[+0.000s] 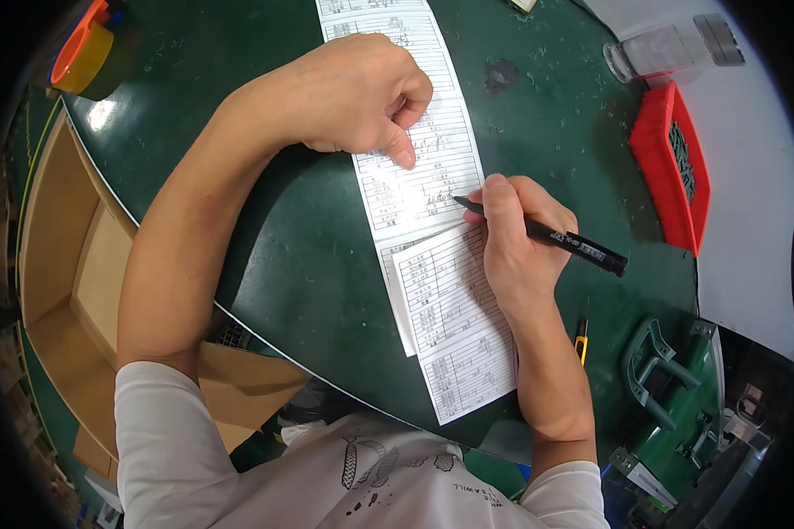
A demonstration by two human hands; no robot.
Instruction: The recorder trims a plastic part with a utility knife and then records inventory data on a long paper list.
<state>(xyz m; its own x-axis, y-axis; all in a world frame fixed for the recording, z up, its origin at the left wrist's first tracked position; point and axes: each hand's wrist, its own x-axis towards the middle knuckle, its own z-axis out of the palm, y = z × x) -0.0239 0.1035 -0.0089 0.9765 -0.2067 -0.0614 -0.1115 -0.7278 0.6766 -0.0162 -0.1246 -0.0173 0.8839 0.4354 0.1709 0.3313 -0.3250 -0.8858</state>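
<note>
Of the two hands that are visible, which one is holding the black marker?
The right hand holds the black marker, its tip at the long printed strip; the left hand, over the same strip, shows no marker.

Room between paper strip (395, 204) and red bin (653, 152); right hand (522, 242) blocks nearer end.

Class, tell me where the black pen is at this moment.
In the head view, the black pen is right of centre, in the person's right hand, with its tip at the long printed paper strip.
</note>
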